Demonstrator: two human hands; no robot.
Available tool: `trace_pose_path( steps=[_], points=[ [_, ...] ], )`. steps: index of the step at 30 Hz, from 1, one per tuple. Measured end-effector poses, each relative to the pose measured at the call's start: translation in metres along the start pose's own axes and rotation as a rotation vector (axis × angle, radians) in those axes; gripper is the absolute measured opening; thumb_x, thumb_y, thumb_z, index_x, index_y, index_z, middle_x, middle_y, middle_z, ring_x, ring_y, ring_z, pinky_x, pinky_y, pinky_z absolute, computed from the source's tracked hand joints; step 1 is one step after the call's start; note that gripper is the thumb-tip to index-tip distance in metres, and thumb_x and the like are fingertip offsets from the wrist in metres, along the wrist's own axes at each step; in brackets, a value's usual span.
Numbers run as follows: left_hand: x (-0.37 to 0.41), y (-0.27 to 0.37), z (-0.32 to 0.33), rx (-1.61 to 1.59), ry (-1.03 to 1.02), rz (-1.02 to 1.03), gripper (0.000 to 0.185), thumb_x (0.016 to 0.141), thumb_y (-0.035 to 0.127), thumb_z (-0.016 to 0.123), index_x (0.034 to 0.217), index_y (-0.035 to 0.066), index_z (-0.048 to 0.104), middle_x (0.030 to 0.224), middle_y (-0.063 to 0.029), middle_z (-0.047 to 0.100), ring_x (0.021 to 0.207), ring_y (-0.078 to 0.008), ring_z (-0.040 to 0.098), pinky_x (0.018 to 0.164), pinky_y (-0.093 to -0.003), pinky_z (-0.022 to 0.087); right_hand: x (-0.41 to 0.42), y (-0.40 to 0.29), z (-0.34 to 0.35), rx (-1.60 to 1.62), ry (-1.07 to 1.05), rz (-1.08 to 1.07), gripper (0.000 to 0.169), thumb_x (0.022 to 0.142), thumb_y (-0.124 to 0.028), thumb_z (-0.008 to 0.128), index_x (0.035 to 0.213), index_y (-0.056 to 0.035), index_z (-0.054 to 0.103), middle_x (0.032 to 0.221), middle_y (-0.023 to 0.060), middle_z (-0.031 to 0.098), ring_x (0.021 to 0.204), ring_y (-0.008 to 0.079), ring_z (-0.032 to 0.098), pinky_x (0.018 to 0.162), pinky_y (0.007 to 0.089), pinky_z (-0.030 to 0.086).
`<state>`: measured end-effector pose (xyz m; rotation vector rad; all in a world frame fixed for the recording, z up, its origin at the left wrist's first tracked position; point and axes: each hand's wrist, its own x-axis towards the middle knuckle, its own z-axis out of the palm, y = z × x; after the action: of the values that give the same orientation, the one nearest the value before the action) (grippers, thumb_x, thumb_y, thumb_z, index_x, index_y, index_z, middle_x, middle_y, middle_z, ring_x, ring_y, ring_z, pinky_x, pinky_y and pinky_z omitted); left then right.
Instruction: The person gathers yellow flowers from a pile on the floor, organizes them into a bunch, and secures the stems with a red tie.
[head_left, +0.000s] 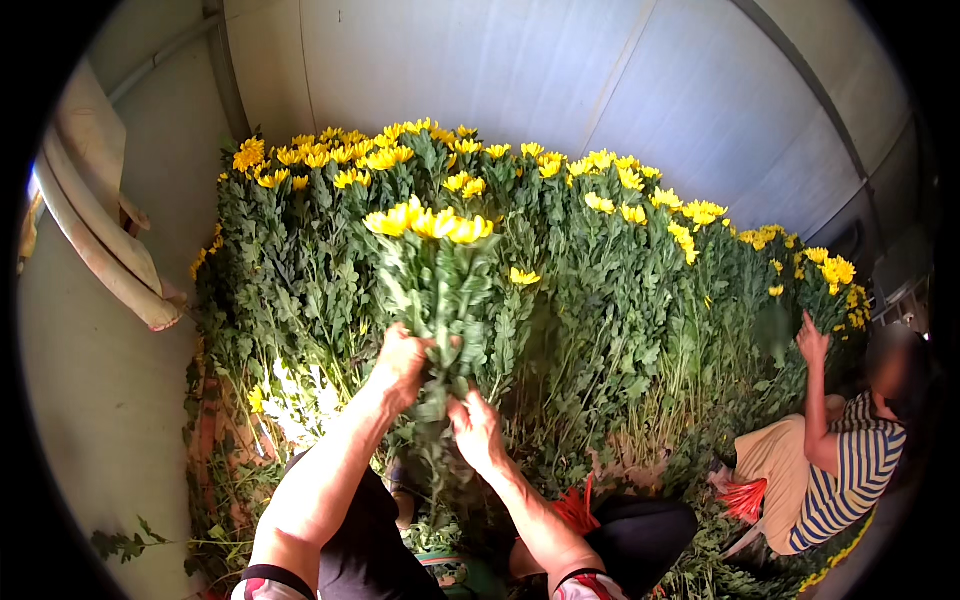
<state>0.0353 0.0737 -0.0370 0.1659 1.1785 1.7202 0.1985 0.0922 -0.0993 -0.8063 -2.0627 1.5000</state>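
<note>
A bunch of yellow chrysanthemums (442, 277) stands upright in front of me, its flower heads level at the top and its leafy stems hanging down. My left hand (403, 365) grips the stems from the left, partly hidden by leaves. Slightly lower, my right hand (478, 429) is at the right side of the same stems, fingers against them; the lower stems are blurred. Behind the bunch, a long bank of cut chrysanthemums (600, 300) leans upright, with yellow blooms along its top.
Pale panel walls (465, 67) rise behind the flowers. A rolled cloth (112, 240) hangs at the left. At the right sits a person in a striped shirt (855, 472), one hand raised to the flowers. Red ties (576, 511) lie by my right knee (645, 525). Loose leaves (232, 480) litter the ground.
</note>
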Motion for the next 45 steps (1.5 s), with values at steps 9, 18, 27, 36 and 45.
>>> trace_pose_path(
  steps=[9,18,27,36,45],
  points=[
    [-0.006,0.03,-0.029,-0.03,0.165,0.141,0.01,0.079,-0.004,0.06,0.088,-0.006,0.061,0.08,-0.0116,0.066,0.063,-0.0193,0.064,0.055,-0.0326,0.053,0.034,0.159,-0.076,-0.302,0.027,0.484,0.03,0.097,-0.023,0.05,0.119,-0.0058,0.059,0.099,0.0099,0.068,0.088,0.0141,0.065,0.066,0.031,0.053],
    [-0.002,0.024,-0.007,-0.175,0.356,0.039,0.051,0.071,0.003,0.075,0.113,0.003,0.045,0.09,-0.0114,0.059,0.069,-0.0254,0.06,0.057,-0.0419,0.051,0.169,0.151,-0.034,-0.561,0.381,0.145,0.056,0.088,-0.035,0.06,0.134,-0.0069,0.043,0.121,0.0226,0.056,0.108,0.041,0.054,0.088,0.0457,0.045],
    [0.007,0.026,-0.029,-0.224,0.436,0.16,0.028,0.074,0.005,0.072,0.098,0.004,0.057,0.08,-0.0059,0.061,0.068,-0.0216,0.06,0.059,-0.0403,0.051,0.158,0.115,-0.022,-0.35,0.259,0.148,0.045,0.09,-0.033,0.059,0.119,0.0013,0.058,0.117,0.0231,0.06,0.11,0.0354,0.056,0.09,0.0397,0.044],
    [0.004,0.027,-0.013,-0.278,0.274,0.164,0.011,0.078,0.005,0.071,0.084,0.0,0.063,0.07,-0.0068,0.062,0.056,-0.0207,0.06,0.051,-0.0361,0.049,0.118,0.117,-0.033,0.012,0.434,0.237,0.056,0.092,-0.042,0.056,0.129,0.0005,0.051,0.124,0.0133,0.057,0.097,0.0186,0.058,0.076,0.0299,0.05],
    [-0.007,0.03,-0.011,-0.312,0.207,0.162,0.013,0.08,0.009,0.071,0.079,-0.003,0.065,0.072,-0.0094,0.064,0.058,-0.0209,0.061,0.055,-0.0345,0.05,0.065,0.058,-0.055,0.46,0.365,0.172,0.042,0.092,-0.041,0.057,0.114,-0.0046,0.058,0.078,-0.0006,0.056,0.058,0.0083,0.05,0.058,0.0238,0.048]
  ],
)
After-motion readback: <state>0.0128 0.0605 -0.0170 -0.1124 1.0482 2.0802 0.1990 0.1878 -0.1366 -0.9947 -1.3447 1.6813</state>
